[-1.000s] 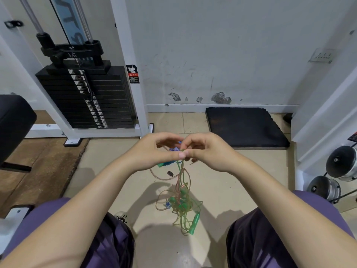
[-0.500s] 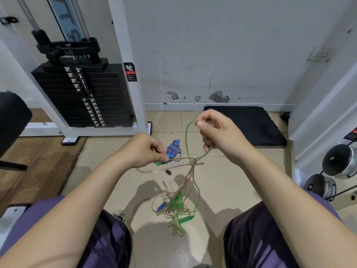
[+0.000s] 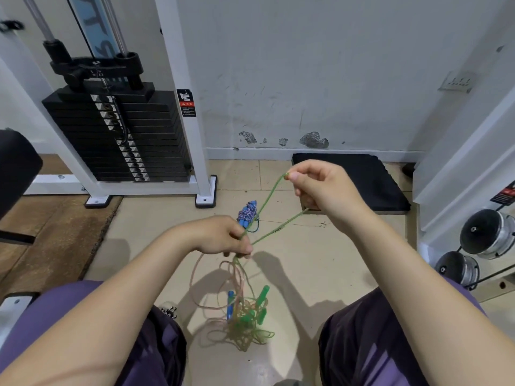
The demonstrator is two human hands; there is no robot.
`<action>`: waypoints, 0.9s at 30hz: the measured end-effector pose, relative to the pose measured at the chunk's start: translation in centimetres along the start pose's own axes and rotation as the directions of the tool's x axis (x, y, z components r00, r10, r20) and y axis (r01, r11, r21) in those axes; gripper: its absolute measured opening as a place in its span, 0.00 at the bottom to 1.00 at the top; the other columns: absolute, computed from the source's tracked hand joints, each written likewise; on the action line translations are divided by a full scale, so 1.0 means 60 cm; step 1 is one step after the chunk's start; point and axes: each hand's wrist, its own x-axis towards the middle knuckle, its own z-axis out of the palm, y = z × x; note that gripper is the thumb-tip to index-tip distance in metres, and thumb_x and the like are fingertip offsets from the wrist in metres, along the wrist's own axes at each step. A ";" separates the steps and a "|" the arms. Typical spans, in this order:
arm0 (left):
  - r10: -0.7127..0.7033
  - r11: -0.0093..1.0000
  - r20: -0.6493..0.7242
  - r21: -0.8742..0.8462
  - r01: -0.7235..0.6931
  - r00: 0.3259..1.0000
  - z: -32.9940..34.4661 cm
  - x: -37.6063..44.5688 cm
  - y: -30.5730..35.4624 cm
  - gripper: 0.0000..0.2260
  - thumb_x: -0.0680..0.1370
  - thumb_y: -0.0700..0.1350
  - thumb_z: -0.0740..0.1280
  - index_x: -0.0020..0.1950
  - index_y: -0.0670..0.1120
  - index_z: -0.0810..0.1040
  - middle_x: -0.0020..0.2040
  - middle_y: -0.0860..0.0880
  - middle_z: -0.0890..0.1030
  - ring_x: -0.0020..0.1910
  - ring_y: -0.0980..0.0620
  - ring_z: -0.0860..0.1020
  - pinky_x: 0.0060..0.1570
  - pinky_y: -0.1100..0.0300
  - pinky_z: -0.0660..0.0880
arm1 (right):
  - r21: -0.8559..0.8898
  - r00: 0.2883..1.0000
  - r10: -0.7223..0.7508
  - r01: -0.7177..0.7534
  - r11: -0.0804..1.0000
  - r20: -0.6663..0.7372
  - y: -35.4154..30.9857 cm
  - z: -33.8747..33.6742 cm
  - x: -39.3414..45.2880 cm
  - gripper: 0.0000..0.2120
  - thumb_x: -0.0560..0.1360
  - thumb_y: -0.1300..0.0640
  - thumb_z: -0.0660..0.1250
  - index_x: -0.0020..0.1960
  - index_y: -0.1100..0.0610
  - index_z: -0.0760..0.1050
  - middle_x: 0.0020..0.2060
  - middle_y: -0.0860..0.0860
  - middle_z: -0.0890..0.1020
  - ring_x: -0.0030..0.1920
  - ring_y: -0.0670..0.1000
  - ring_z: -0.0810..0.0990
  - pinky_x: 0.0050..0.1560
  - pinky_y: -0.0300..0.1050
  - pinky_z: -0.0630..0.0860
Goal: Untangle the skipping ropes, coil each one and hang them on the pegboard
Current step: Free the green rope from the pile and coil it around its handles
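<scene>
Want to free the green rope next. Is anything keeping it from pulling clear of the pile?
Yes. The green rope runs from the right hand through the left hand into the tangle, knotted with the pink rope. No pegboard is visible.

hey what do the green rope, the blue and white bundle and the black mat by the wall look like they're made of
Green rope: thin, smooth cord, probably plastic or vinyl; it bends in springy loops. Blue and white bundle: looks like braided fabric cord, with a visible woven pattern and matte surface. Black mat: seems to be foam or rubber, with a thick, dull slab and soft edges.
</scene>
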 end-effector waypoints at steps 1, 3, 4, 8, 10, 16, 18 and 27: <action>-0.032 0.999 -0.017 0.021 0.032 0.999 -0.011 -0.004 -0.007 0.08 0.78 0.48 0.71 0.49 0.45 0.86 0.43 0.52 0.85 0.42 0.51 0.79 0.50 0.63 0.75 | -0.080 1.000 0.018 -0.019 0.997 -0.016 0.004 -0.005 0.002 0.05 0.77 0.61 0.68 0.44 0.59 0.80 0.27 0.51 0.75 0.24 0.46 0.65 0.26 0.37 0.63; -0.005 0.997 -0.078 -0.071 0.000 0.997 -0.031 -0.016 -0.015 0.07 0.78 0.50 0.71 0.46 0.48 0.86 0.47 0.49 0.86 0.49 0.52 0.82 0.57 0.61 0.73 | -0.248 0.998 0.050 -0.055 0.967 -0.030 0.014 -0.008 0.004 0.07 0.77 0.59 0.68 0.41 0.56 0.80 0.28 0.50 0.76 0.28 0.49 0.68 0.31 0.41 0.66; 0.045 0.985 -0.094 -0.164 -0.060 0.995 -0.038 -0.022 -0.014 0.08 0.78 0.49 0.70 0.44 0.48 0.85 0.46 0.48 0.86 0.50 0.53 0.82 0.59 0.63 0.73 | -0.310 0.998 0.059 -0.068 0.948 -0.036 0.018 -0.008 0.005 0.07 0.77 0.58 0.68 0.40 0.55 0.80 0.29 0.50 0.77 0.30 0.50 0.69 0.33 0.42 0.67; 0.184 0.851 -0.109 -0.480 -0.214 0.977 -0.035 -0.030 -0.001 0.10 0.80 0.46 0.65 0.42 0.44 0.80 0.31 0.45 0.77 0.34 0.46 0.80 0.48 0.57 0.78 | -0.313 0.997 0.076 -0.082 0.946 -0.029 0.021 -0.010 0.005 0.07 0.77 0.57 0.67 0.50 0.56 0.83 0.38 0.47 0.80 0.33 0.43 0.75 0.41 0.39 0.72; 0.161 0.850 -0.107 -0.491 -0.193 0.981 -0.020 -0.026 0.004 0.10 0.81 0.46 0.64 0.43 0.44 0.79 0.26 0.50 0.68 0.24 0.51 0.69 0.36 0.57 0.75 | -0.382 0.999 0.033 -0.045 0.923 -0.038 0.022 -0.005 0.003 0.15 0.76 0.55 0.68 0.62 0.54 0.79 0.53 0.46 0.81 0.49 0.38 0.78 0.54 0.35 0.72; 0.158 0.877 -0.103 -0.442 -0.187 0.982 0.004 -0.017 0.018 0.11 0.82 0.47 0.65 0.41 0.46 0.81 0.28 0.51 0.63 0.26 0.55 0.62 0.27 0.65 0.63 | -0.372 0.935 -0.028 0.168 0.913 0.352 0.032 0.045 -0.022 0.27 0.68 0.54 0.78 0.63 0.46 0.72 0.52 0.47 0.82 0.55 0.50 0.81 0.57 0.45 0.75; 0.175 0.856 -0.067 -0.482 -0.185 0.982 0.000 -0.018 0.018 0.11 0.82 0.45 0.65 0.41 0.47 0.80 0.29 0.50 0.65 0.27 0.54 0.63 0.29 0.64 0.64 | -0.441 0.912 0.020 0.179 0.880 0.410 0.043 0.053 -0.022 0.21 0.71 0.58 0.76 0.59 0.49 0.73 0.44 0.51 0.82 0.45 0.50 0.80 0.50 0.43 0.74; 0.122 0.948 -0.057 -0.288 -0.133 0.991 -0.021 -0.016 -0.011 0.06 0.79 0.41 0.70 0.52 0.39 0.81 0.46 0.43 0.86 0.46 0.51 0.82 0.57 0.56 0.76 | -0.343 0.947 0.037 0.079 0.936 0.318 0.041 0.047 -0.015 0.07 0.80 0.61 0.63 0.44 0.55 0.76 0.27 0.45 0.72 0.27 0.43 0.68 0.30 0.35 0.66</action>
